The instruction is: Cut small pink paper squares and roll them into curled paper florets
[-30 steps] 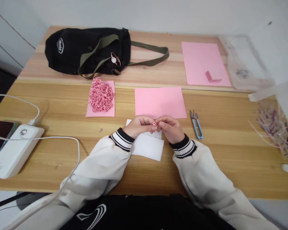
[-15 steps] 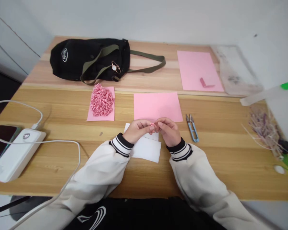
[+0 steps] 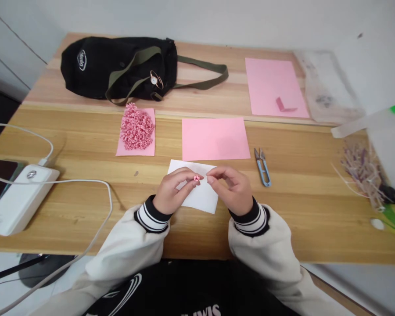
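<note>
Between its thumb and fingers, my left hand [image 3: 174,190] pinches a small pink beaded piece [image 3: 196,178]. Just to the right, my right hand [image 3: 233,189] has thumb and fingertips pressed together; whatever they hold is too small to make out. Both hands are raised over a white sheet [image 3: 203,196], a small gap between their fingertips. Behind them lies a pink sheet [image 3: 215,139]. A heap of pink beaded stems [image 3: 137,128] rests on a smaller pink card [image 3: 149,150] to the left. Blue-handled snips [image 3: 263,170] lie right of my right hand.
A black bag [image 3: 118,68] with green straps and a watch [image 3: 154,80] lies at the back. Another pink sheet [image 3: 276,87] is at the back right. A white power bank [image 3: 21,199], a phone and a cable [image 3: 85,181] occupy the left; dried stems [image 3: 362,173] the right.
My hands have moved apart, with my left hand further left and still holding the pink piece. More of the white sheet shows between them. The whole view has shifted slightly.
</note>
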The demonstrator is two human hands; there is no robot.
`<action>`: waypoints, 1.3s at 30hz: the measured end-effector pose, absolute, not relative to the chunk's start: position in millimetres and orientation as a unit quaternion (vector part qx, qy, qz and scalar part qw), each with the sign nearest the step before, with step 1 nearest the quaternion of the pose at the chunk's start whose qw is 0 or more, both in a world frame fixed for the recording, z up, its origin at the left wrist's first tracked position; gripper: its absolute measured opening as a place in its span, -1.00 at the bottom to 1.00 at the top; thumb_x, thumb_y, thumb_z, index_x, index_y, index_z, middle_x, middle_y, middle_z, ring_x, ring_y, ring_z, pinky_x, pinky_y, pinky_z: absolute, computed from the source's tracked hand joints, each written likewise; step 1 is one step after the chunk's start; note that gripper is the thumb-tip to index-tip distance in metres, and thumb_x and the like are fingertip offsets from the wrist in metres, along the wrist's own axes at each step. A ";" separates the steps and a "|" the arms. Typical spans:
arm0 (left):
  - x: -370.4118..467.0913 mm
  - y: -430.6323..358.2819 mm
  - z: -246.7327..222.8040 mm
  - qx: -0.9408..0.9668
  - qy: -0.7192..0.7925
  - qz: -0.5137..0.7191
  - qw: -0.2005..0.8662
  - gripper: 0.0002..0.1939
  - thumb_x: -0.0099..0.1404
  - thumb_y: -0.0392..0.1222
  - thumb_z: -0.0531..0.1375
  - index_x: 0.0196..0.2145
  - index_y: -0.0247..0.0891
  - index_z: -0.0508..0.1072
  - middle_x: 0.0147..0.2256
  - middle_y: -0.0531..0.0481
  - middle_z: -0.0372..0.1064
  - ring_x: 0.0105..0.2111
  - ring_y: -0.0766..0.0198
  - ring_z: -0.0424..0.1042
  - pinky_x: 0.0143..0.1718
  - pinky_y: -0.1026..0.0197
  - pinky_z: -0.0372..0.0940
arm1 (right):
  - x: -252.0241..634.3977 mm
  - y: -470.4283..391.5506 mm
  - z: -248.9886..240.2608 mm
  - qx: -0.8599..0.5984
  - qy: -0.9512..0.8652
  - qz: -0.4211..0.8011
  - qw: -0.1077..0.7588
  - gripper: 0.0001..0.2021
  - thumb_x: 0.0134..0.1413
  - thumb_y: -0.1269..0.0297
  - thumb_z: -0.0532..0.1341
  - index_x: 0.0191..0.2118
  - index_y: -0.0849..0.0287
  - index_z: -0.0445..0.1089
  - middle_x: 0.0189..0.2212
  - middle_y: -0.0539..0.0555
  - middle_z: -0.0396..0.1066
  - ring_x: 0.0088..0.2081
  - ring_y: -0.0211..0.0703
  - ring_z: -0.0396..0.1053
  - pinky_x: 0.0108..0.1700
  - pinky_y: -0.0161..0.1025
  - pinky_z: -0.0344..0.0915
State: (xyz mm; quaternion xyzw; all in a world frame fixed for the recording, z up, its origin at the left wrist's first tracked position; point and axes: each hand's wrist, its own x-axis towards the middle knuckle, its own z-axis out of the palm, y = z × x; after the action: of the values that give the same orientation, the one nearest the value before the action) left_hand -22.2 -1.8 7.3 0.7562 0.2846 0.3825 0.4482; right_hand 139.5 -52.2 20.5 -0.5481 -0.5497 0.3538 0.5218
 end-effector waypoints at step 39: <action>-22.6 -12.6 21.9 0.796 0.257 0.399 0.375 -0.86 0.20 -0.39 0.11 -0.29 -0.31 0.44 -0.40 -0.07 0.39 -0.39 0.34 0.37 -0.37 0.28 0.32 | 133.5 -64.0 38.7 -0.529 -0.675 0.189 0.479 -0.88 0.00 0.41 0.18 -0.32 0.11 0.44 -0.44 0.05 0.44 -0.37 -0.22 0.38 -0.32 -0.22 0.35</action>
State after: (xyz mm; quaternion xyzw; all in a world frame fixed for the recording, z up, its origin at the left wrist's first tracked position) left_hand -22.6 -12.6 21.9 0.7965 0.2565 0.3994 0.3745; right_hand 133.5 -64.0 38.7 -0.5288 -0.6746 0.1895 0.4789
